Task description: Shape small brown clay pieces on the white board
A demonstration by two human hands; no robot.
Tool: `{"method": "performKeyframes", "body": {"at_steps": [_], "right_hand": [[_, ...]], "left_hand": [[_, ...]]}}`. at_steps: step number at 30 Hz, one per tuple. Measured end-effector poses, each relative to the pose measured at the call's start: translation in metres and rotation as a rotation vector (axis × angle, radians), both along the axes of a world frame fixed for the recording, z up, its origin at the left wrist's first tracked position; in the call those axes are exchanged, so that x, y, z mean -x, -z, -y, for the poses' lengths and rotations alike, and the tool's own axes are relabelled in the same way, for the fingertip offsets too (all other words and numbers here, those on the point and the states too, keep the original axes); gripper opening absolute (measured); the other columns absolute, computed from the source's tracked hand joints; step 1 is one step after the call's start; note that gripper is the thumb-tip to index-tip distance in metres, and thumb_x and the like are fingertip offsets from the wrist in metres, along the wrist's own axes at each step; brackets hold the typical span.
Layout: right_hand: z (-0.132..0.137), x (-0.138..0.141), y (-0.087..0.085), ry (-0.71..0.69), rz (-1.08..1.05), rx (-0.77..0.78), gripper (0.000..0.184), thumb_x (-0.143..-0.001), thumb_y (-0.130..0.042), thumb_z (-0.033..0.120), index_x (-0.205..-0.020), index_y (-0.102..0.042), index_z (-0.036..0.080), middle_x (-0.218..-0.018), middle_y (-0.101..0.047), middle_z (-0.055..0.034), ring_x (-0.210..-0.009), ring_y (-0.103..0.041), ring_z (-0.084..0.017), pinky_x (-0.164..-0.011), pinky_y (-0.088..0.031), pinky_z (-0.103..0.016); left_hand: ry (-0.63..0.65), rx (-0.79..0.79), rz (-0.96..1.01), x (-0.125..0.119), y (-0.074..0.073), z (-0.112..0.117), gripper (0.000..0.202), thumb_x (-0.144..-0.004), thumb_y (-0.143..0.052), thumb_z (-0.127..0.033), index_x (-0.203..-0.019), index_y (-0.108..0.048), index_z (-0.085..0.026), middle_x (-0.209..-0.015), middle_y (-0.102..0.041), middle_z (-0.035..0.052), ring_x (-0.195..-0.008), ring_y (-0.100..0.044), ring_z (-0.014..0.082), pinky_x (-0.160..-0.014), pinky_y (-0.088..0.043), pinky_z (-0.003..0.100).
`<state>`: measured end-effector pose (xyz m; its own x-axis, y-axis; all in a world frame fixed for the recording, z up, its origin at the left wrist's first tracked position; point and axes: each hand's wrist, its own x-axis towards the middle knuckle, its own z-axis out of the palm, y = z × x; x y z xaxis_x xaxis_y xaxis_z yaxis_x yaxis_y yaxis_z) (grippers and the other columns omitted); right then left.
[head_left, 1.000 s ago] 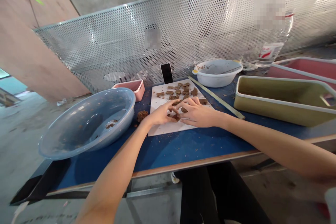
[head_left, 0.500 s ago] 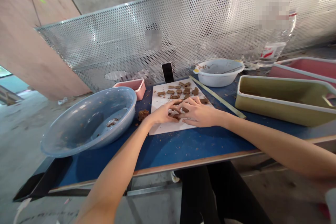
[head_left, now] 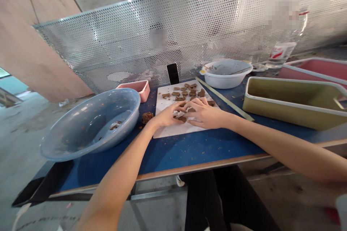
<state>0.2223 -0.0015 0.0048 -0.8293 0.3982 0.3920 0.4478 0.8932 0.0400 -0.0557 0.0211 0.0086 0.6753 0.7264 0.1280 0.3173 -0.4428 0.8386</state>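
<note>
On a white board (head_left: pixel 166 130) lie several small brown dough pieces (head_left: pixel 184 93), many bone-shaped. Low over the board's near part, my left hand (head_left: pixel 168 115) curves its thumb and fingers round a brown dough piece (head_left: pixel 182 118). Facing it from the other side is my right hand (head_left: pixel 207 114), fingers bent and slightly apart, the tips down on dough between the hands. The fingers partly hide what they touch. A rough brown dough lump (head_left: pixel 148 117) sits on the blue table just left of the board.
A big blue basin (head_left: pixel 90 122) stands tilted at left, a small pink tray (head_left: pixel 145 90) behind it. A phone (head_left: pixel 172 73) leans on the perforated metal screen (head_left: pixel 121 43). Rightward are a pale stick (head_left: pixel 225 99), a white basin (head_left: pixel 227 79), a yellow-green bin (head_left: pixel 287 112) and a bottle (head_left: pixel 282 54).
The hands stay at nearly the same spot, with only small finger movements around the dough. The whole view has shifted very slightly.
</note>
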Motion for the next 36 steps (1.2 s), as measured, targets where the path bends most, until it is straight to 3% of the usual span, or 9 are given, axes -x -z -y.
{"method": "performKeyframes", "body": {"at_steps": [4, 6, 11, 14, 17, 21, 26, 36], "right_hand": [[-0.004, 0.000, 0.003, 0.078, -0.007, -0.014, 0.036, -0.117, -0.056, 0.042, -0.136, -0.082, 0.025, -0.152, -0.062, -0.0210, -0.138, -0.052, -0.043, -0.109, -0.050, -0.068], [-0.005, 0.003, 0.007, 0.119, -0.023, 0.001, 0.035, -0.115, -0.060, 0.045, -0.135, -0.082, 0.025, -0.152, -0.062, -0.0207, -0.139, -0.052, -0.044, -0.110, -0.050, -0.069], [-0.006, 0.021, 0.014, 0.166, -0.009, 0.053, 0.038, -0.113, -0.065, 0.051, -0.135, -0.082, 0.025, -0.157, -0.060, -0.0216, -0.141, -0.052, -0.046, -0.112, -0.049, -0.072], [-0.007, 0.029, 0.014, 0.170, 0.002, 0.080, 0.033, -0.114, -0.064, 0.049, -0.126, -0.085, 0.026, -0.160, -0.059, -0.0194, -0.143, -0.051, -0.046, -0.112, -0.048, -0.071], [-0.005, 0.031, 0.013, 0.198, -0.024, 0.098, 0.033, -0.112, -0.068, 0.051, -0.115, -0.086, 0.024, -0.158, -0.061, -0.0179, -0.143, -0.051, -0.044, -0.116, -0.046, -0.069], [0.002, 0.029, 0.011, 0.228, -0.062, 0.062, 0.036, -0.108, -0.072, 0.056, -0.107, -0.086, 0.022, -0.154, -0.063, -0.0181, -0.141, -0.051, -0.044, -0.119, -0.042, -0.067], [0.006, 0.027, 0.010, 0.242, -0.109, 0.067, 0.031, -0.107, -0.075, 0.051, -0.114, -0.086, 0.023, -0.150, -0.066, -0.0177, -0.136, -0.053, -0.040, -0.118, -0.041, -0.064], [0.001, 0.030, 0.017, 0.235, -0.151, 0.185, 0.024, -0.105, -0.077, 0.047, -0.112, -0.087, 0.026, -0.152, -0.065, -0.0146, -0.138, -0.053, -0.042, -0.115, -0.042, -0.064]], "left_hand": [[0.013, -0.160, -0.035, 0.007, -0.004, -0.005, 0.088, -0.082, -0.086, -0.016, -0.165, -0.059, -0.024, -0.150, -0.073, 0.0156, -0.143, -0.070, 0.0321, -0.121, -0.056, 0.048], [-0.060, -0.248, -0.029, 0.009, -0.005, -0.008, 0.081, -0.081, -0.075, -0.007, -0.160, -0.064, -0.023, -0.144, -0.077, 0.0127, -0.138, -0.070, 0.0299, -0.127, -0.050, 0.050], [-0.529, -0.448, 0.006, 0.007, 0.001, -0.012, 0.065, -0.078, -0.056, 0.004, -0.136, -0.075, -0.018, -0.105, -0.085, 0.0063, -0.103, -0.074, 0.0237, -0.105, -0.056, 0.040], [-0.646, -0.458, 0.045, 0.005, 0.003, -0.012, 0.052, -0.082, -0.057, 0.003, -0.124, -0.079, -0.017, -0.098, -0.084, 0.0050, -0.092, -0.074, 0.0213, -0.091, -0.054, 0.035], [-0.650, -0.445, 0.062, 0.004, 0.003, -0.011, 0.048, -0.083, -0.057, 0.003, -0.118, -0.082, -0.018, -0.096, -0.084, 0.0041, -0.086, -0.074, 0.0206, -0.084, -0.053, 0.033], [-0.632, -0.453, 0.040, 0.001, 0.006, -0.010, 0.046, -0.083, -0.058, 0.003, -0.112, -0.085, -0.019, -0.094, -0.085, 0.0041, -0.086, -0.074, 0.0216, -0.086, -0.055, 0.034], [-0.618, -0.460, 0.026, 0.000, 0.009, -0.010, 0.044, -0.083, -0.058, 0.003, -0.109, -0.086, -0.020, -0.094, -0.085, 0.0040, -0.087, -0.075, 0.0221, -0.090, -0.057, 0.035], [-0.615, -0.437, 0.037, -0.002, 0.008, -0.008, 0.042, -0.083, -0.058, 0.002, -0.107, -0.086, -0.019, -0.096, -0.085, 0.0046, -0.087, -0.075, 0.0219, -0.087, -0.057, 0.034]]}}
